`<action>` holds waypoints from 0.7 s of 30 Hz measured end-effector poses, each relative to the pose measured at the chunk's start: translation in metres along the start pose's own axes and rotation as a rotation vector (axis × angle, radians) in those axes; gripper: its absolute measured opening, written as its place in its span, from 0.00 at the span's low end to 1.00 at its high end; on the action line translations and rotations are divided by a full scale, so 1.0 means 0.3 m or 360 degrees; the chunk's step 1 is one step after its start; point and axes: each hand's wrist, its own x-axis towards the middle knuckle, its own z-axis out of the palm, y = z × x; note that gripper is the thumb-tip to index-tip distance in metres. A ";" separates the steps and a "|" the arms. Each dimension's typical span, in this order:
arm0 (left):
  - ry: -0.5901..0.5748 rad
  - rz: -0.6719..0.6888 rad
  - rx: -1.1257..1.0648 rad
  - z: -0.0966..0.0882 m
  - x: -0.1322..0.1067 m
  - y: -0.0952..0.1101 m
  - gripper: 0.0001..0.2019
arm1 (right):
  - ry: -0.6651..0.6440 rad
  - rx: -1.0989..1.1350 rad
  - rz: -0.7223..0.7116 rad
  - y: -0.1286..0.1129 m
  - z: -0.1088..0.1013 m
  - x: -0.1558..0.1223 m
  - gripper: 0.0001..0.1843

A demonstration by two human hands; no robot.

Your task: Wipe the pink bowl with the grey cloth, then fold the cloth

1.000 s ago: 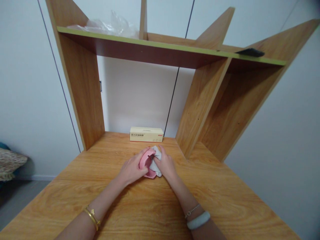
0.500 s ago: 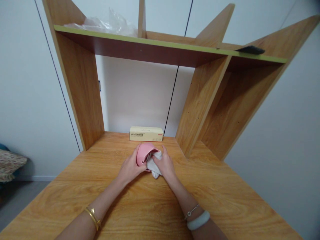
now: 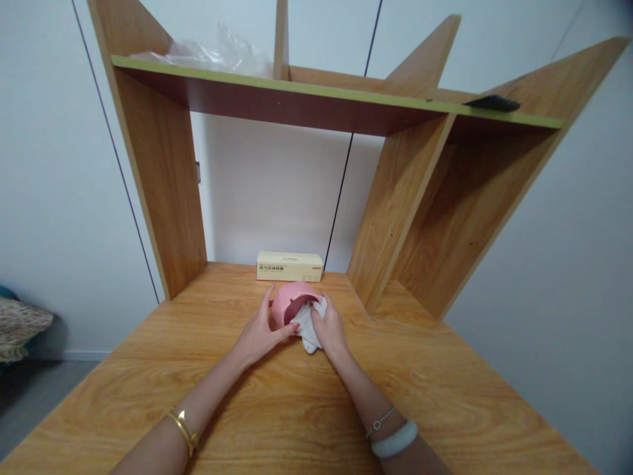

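Over the worktop [image 3: 395,402], the pink bowl [image 3: 291,297] has just turned in the left hand's [image 3: 257,335] grip, baring more of its inside to the cloth [image 3: 307,332] that the right hand [image 3: 330,331] clutches at its rim.

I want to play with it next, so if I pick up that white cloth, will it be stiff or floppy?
Probably floppy: the cloth droops in loose folds beside the right hand. Likely not apt to roll if pushed; it would probably bunch up, since it already looks crumpled against the pink container.
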 end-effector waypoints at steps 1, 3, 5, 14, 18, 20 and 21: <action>-0.0013 0.0053 -0.0026 0.006 0.001 -0.005 0.45 | -0.0021 0.0076 0.0007 0.000 0.004 -0.001 0.22; -0.0023 0.0139 0.0011 0.011 0.003 -0.008 0.42 | -0.0089 0.0120 0.0017 -0.006 0.005 -0.004 0.21; -0.0001 0.0084 0.0197 0.005 0.005 -0.002 0.39 | -0.0121 -0.0026 0.0033 -0.021 -0.007 -0.007 0.26; 0.0029 -0.0228 0.0918 -0.060 0.009 0.067 0.33 | -0.0109 -0.0826 -0.0169 -0.098 -0.058 -0.036 0.35; 0.0023 -0.0242 0.0945 -0.053 0.004 0.066 0.32 | -0.0052 -0.0383 -0.0088 -0.063 -0.039 -0.028 0.34; 0.0022 -0.0244 0.0956 -0.049 0.003 0.060 0.32 | 0.0038 -0.0120 -0.0065 -0.045 -0.032 -0.020 0.32; 0.0020 -0.0241 0.0963 -0.047 0.002 0.058 0.32 | 0.0061 -0.0035 -0.0059 -0.039 -0.028 -0.017 0.32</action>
